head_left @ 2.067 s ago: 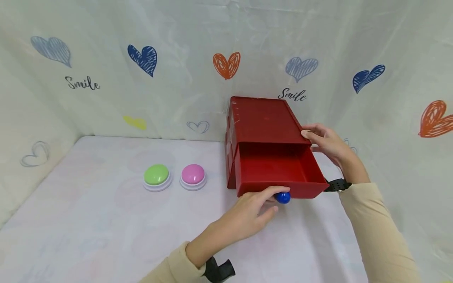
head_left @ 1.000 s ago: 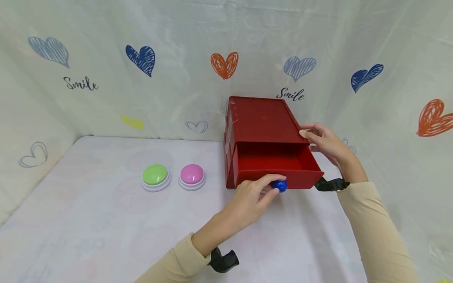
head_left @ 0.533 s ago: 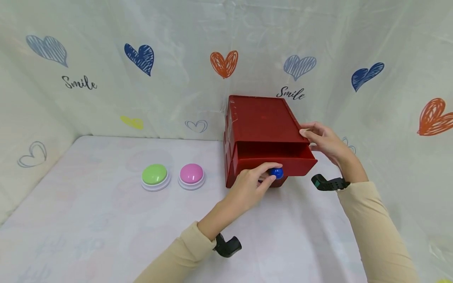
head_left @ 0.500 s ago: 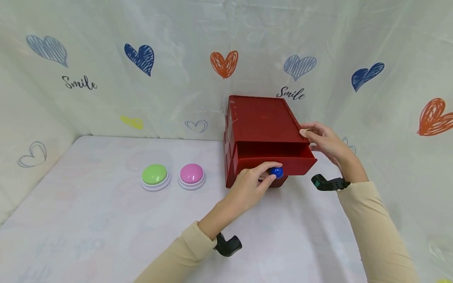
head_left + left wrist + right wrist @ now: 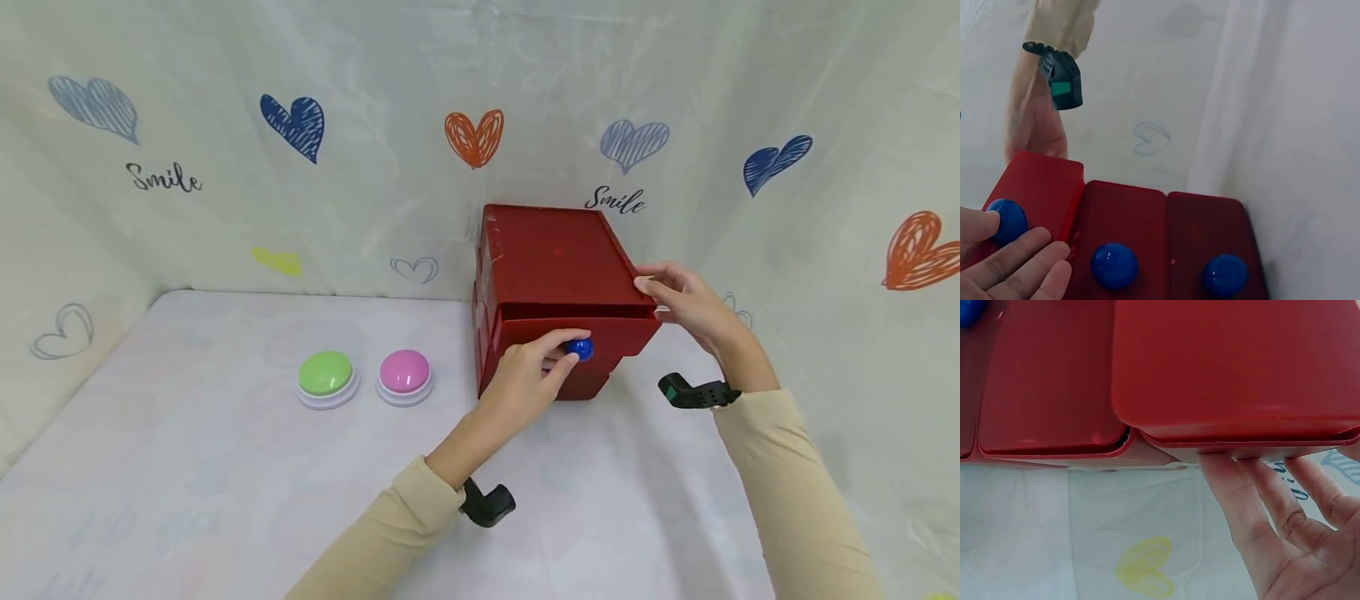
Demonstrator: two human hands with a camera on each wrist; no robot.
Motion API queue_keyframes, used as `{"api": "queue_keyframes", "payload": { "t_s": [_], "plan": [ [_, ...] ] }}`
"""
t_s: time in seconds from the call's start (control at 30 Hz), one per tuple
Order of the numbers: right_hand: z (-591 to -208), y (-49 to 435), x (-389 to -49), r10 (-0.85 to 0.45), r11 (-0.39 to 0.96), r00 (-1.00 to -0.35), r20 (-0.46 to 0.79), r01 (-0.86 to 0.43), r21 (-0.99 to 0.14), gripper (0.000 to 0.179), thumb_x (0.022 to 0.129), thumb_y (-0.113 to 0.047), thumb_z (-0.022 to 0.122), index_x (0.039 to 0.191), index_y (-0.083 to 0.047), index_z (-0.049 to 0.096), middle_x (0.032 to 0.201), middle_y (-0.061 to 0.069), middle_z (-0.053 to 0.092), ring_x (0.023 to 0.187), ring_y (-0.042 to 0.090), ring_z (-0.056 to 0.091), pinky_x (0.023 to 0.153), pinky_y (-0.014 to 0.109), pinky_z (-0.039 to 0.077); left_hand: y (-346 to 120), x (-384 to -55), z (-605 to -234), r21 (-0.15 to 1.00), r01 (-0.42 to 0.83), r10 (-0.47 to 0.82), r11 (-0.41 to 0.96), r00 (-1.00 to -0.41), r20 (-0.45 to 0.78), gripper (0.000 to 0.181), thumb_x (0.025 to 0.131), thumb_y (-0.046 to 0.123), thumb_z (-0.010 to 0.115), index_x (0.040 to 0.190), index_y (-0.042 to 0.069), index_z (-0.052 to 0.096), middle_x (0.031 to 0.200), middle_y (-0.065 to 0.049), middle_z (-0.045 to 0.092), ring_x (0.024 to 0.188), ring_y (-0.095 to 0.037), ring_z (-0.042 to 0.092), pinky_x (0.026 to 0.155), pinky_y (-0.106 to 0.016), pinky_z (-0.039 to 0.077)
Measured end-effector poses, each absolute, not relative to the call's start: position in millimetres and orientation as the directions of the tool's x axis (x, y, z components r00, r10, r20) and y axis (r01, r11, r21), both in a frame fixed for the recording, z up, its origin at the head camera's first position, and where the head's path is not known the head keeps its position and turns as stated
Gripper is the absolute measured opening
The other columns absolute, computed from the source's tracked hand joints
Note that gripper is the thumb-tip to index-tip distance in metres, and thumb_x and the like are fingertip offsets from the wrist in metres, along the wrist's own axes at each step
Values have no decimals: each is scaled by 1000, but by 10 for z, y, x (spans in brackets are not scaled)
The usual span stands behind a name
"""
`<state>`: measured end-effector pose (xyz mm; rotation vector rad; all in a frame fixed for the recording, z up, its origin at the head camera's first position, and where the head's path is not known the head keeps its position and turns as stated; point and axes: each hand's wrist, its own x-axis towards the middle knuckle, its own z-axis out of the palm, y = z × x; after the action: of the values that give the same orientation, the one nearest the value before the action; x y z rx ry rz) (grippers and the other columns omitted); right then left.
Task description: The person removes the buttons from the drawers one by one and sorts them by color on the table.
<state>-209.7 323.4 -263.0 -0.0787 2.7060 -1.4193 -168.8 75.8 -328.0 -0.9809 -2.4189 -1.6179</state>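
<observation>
My left hand (image 5: 521, 379) pinches the round blue knob (image 5: 581, 349) of the top drawer (image 5: 626, 335) in a red drawer cabinet (image 5: 555, 254). That drawer juts out slightly, with a narrow dark gap above its front. In the left wrist view, the thumb and index finger are at the knob. Two lower drawers, each with a blue knob (image 5: 1114, 266), sit farther in. My right hand (image 5: 697, 308) touches the cabinet's right side near the upper front corner. Its fingers (image 5: 1238, 500) lie fairly straight against the side wall in the right wrist view.
Left of the cabinet, a green push button (image 5: 326, 372) and a pink push button (image 5: 404, 372) stand on white bases on the white table (image 5: 247, 483). A pale curtain (image 5: 375, 150) printed with hearts hangs close behind the cabinet.
My left hand has pushed the top drawer inward by its knob, from well pulled out to nearly closed. My right hand has stayed at the cabinet's right side.
</observation>
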Motion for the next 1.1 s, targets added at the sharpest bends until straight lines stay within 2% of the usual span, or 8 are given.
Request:
{"api": "queue_keyframes", "payload": {
  "t_s": [0.13, 0.3, 0.63, 0.9, 1.1],
  "plan": [
    [-2641, 3232, -2101, -92, 557, -995, -36, -21, -830, 61, 92, -45, 50, 139, -7, 35, 110, -11, 53, 96, 6, 58, 80, 23, 52, 765, -1736, -3269, 816, 514, 454, 264, -813, 364, 36, 94, 13, 54, 129, 19, 54, 111, -7, 66, 91, -16, 67, 79, -19, 53],
    [-2653, 3232, -2105, -104, 534, -994, -18, -40, -845, 59, 93, -43, 50, 138, -6, 36, 109, -12, 54, 95, 5, 59, 79, 23, 53, 769, -1780, -3256, 833, 484, 448, 268, -828, 338, 36, 94, 15, 54, 130, 21, 53, 108, -8, 66, 90, -19, 68, 75, -20, 54],
    [-2658, 3222, -2104, -88, 514, -996, -16, -32, -857, 56, 93, -42, 51, 135, -8, 38, 108, -10, 54, 88, 5, 62, 77, 22, 53, 785, -1851, -3249, 828, 495, 440, 263, -825, 354, 35, 94, 15, 54, 129, 18, 55, 107, -8, 67, 87, -20, 68, 75, -21, 54],
    [-2646, 3224, -2109, -102, 506, -995, -13, -40, -861, 56, 96, -37, 48, 137, -2, 34, 103, -12, 54, 85, 3, 60, 73, 21, 53, 793, -1875, -3250, 825, 481, 436, 298, -837, 331, 35, 95, 18, 53, 129, 22, 54, 106, -6, 67, 88, -17, 68, 73, -20, 54],
    [-2635, 3210, -2098, -92, 527, -996, -15, -36, -849, 59, 95, -39, 48, 138, -1, 33, 106, -10, 53, 86, 3, 61, 74, 21, 54, 790, -1878, -3223, 820, 476, 444, 319, -839, 314, 35, 95, 18, 53, 129, 23, 54, 110, -5, 65, 91, -16, 66, 75, -22, 54]
  ]
}}
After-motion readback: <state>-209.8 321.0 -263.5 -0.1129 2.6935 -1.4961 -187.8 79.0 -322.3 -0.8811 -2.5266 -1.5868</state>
